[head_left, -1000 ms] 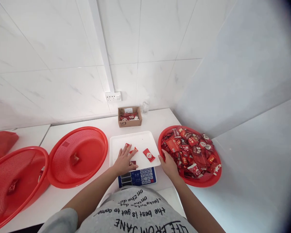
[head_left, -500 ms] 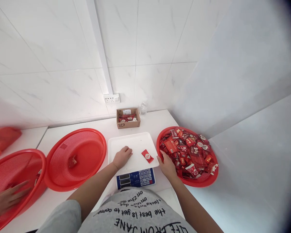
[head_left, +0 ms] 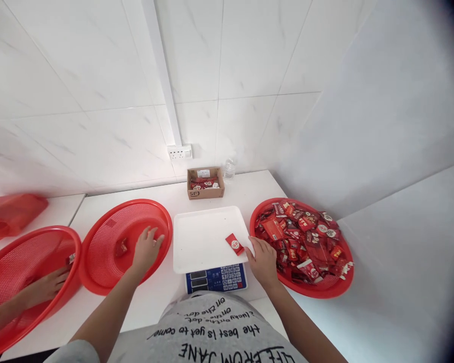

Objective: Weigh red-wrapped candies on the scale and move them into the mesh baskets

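My left hand [head_left: 147, 252] is over the right side of a red mesh basket [head_left: 94, 269], its fingers apart and holding nothing. One small red packet [head_left: 122, 247] lies in that basket. At the right edge of a white tray [head_left: 200, 242], my right hand [head_left: 264, 259] rests with thumb and fingers apart. Its thumb is close to a red wrapped packet [head_left: 234, 244] with a round white label; whether they touch I cannot tell. Beneath the tray is a scale with a blue keypad [head_left: 216, 279]. To the right, a red basket [head_left: 254, 214] is heaped with red packets [head_left: 306, 237].
A co-worker's hand [head_left: 47, 288] reaches into another red basket [head_left: 73, 239] at left. Behind the tray stand a cardboard box [head_left: 206, 192] of red packets and a clear bottle [head_left: 230, 168]. A red bag [head_left: 15, 214] lies far left, and a wall [head_left: 397, 232] rises at right.
My left hand has moved left from above the tray to the middle basket, and its fingers have spread. My right hand has shifted from the heaped basket's rim onto the tray's right edge.
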A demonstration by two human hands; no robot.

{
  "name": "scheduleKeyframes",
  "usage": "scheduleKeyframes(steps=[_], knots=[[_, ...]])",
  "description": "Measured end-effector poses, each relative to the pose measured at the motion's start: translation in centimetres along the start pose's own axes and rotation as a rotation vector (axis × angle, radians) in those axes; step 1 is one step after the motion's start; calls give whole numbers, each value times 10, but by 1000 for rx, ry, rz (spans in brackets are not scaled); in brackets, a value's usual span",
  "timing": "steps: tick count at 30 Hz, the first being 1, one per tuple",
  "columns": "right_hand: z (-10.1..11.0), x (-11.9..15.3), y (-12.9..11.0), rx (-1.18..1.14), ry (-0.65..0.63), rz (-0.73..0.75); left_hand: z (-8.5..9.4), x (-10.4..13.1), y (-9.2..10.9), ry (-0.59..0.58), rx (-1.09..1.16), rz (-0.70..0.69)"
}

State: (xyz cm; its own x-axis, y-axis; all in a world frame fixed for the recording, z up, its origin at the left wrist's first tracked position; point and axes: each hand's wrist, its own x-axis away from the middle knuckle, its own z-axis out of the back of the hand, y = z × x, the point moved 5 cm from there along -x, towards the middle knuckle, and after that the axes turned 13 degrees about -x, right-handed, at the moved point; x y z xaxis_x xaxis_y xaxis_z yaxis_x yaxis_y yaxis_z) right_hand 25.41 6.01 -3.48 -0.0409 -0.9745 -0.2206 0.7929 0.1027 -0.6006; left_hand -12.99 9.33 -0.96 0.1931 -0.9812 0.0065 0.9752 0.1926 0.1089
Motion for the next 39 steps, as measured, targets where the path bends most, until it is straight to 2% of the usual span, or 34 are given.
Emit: scheduleKeyframes(steps=[4,9,11,13,15,17,20,23,25,27,29,31,36,37,39], knots=[[-14,-2,-26,47,-139,20,-27,28,17,-112,86,-113],[-30,-8,-40,59,-285,-23,-39,47,15,-221,113,-67],[-35,-10,-38,3,-321,-59,-37,51,13,-205,117,-90],[-38,-10,-35,-114,-328,-126,-28,54,15,-120,123,-138],[-40,-9,-35,-270,-317,-179,-18,59,26,-28,159,-204],[-43,-9,-43,-423,-319,-185,-9,64,46,-15,265,-280],[-46,-8,-67,-604,-351,-155,-6,66,86,-187,537,-310],[-46,-5,-93,-718,-391,-129,-11,65,123,-474,834,-200],[-45,-2,-105,-756,-410,-97,-14,65,140,-612,971,-148],[-42,1,-108,-763,-416,-61,-14,62,147,-653,1031,-126],[-37,1,-97,-744,-398,-65,-15,57,143,-620,1032,-96],[-27,-1,-75,-702,-337,-115,-19,49,134,-574,1004,-51],[14,-6,5,-485,-71,-265,-31,29,110,-456,788,-43],[21,-6,20,-442,-42,-301,-33,26,107,-424,722,-54],[27,-4,47,-361,-70,-385,-35,20,102,-344,603,-76]])
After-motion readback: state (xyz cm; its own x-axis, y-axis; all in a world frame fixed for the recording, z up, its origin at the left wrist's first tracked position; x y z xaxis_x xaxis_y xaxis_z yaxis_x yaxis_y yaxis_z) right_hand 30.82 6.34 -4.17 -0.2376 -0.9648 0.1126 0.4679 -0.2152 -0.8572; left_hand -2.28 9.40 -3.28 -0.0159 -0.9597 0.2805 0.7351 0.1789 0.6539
